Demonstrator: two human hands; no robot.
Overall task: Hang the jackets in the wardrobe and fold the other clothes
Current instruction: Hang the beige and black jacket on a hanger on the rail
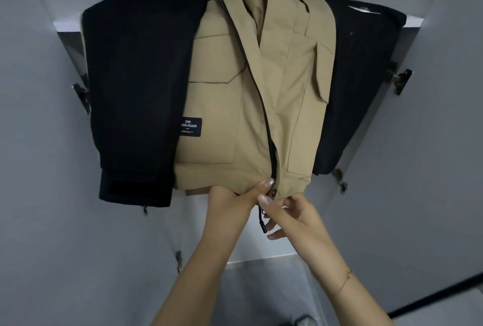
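Observation:
A beige jacket (pixel 224 106) with black sleeves hangs in the open wardrobe, its zip partly open down the front. A dark label sits on its left front panel. My left hand (pixel 235 200) pinches the left side of the hem at the bottom of the zip. My right hand (pixel 285 210) pinches the right side of the hem by a snap button. A black drawcord (pixel 262 221) dangles between the two hands. Another dark garment (pixel 360 85) hangs behind on the right, partly hidden.
Both white wardrobe doors (pixel 47 143) stand open to either side, with metal hinges (pixel 400 80) along their inner edges. The wardrobe floor edge (pixel 261 257) lies below the hands. The hanger and rail are out of sight at the top.

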